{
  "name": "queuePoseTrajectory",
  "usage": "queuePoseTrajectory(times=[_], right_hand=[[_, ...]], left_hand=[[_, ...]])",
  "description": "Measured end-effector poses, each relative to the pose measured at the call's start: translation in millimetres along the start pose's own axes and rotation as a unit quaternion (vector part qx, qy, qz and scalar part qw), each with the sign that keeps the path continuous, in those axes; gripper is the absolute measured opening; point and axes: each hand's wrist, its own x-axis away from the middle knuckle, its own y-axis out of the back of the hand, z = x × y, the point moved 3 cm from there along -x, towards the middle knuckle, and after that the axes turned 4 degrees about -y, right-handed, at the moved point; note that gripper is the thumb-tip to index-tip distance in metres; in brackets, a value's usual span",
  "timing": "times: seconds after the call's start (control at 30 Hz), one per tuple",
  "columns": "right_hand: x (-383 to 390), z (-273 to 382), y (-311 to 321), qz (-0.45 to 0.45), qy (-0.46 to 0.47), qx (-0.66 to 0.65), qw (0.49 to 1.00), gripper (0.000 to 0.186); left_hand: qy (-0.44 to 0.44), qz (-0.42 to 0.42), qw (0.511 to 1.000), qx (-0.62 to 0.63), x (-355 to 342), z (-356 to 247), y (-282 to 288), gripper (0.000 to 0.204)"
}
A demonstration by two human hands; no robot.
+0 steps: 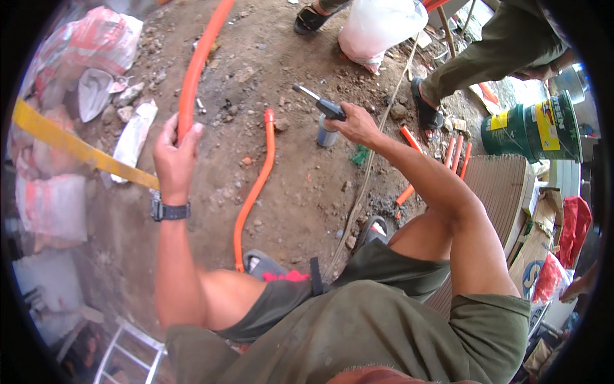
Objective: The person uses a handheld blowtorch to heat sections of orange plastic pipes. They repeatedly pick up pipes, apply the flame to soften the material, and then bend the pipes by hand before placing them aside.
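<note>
- The left hand is closed around a long orange conduit pipe, fingers wrapped over it and the thumb on its right side; the pipe runs from that grip up and away to the far edge of the scene, clear of the dirt floor.
- The right hand has a firm closed grip on a handheld gas torch, its nozzle pointing left and away; the small canister hangs below the hand. No flame can be made out.
- Judging by this, the step in hand looks like heating the pipe: pipe and torch are both lifted but well apart, so the torch nozzle would have to be brought near the stretch of pipe above the left hand.
- A second, bent orange pipe lies on the floor between the two hands, running toward the person's near sandal.
- Short orange pipe offcuts lie to the right, beside another person's sandalled foot.
- Containers: a green plastic bucket stands far right, its contents hidden; a white plastic sack, full and knotted, sits at the far side; filled sacks are stacked on the left; a cardboard box at the right shows nothing legible inside.
</note>
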Motion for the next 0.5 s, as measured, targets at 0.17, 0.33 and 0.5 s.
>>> queuePoseTrajectory(times=[0.17, 0.33, 0.5], right_hand=[[-9, 0, -9, -0.041, 0.072, 0.056, 0.995, 0.052], [-11, -17, -19, -0.053, 0.09, -0.029, 0.994, 0.047], [-9, -31, -7, -0.039, 0.142, -0.036, 0.988, 0.046]], left_hand=[[-0.011, 0.021, 1.0, -0.015, -1, -2, -3, 0.042], [-0.037, 0.032, 0.998, -0.047, -2, -8, -6, 0.036], [-0.05, 0.035, 0.995, -0.074, -2, 12, 8, 0.032]])
